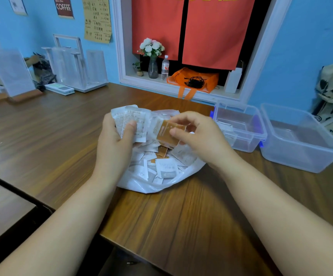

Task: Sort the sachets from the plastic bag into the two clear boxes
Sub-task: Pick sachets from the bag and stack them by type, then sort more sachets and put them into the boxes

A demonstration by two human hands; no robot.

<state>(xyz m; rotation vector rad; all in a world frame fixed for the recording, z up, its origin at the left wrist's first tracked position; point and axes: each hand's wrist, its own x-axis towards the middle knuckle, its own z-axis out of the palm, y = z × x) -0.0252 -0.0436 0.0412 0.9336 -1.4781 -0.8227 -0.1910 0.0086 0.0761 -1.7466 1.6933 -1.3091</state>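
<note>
Orange-brown sachet (166,134) among white sachets (166,169)

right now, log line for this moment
left hand: holds white sachets | right hand: pinches brown sachet | bag: loose sachets inside | nearer box: few inside

Plastic bag (157,185): white, open, slumped on table (62,140), full of white + brown sachets (166,169). White sachet stack (133,120) in L hand (114,144); brown sachet (166,133) pinched in R hand (201,140). Inner clear box (243,143) R of bag, few white sachets inside; outer clear box (301,156) beside it.
</note>
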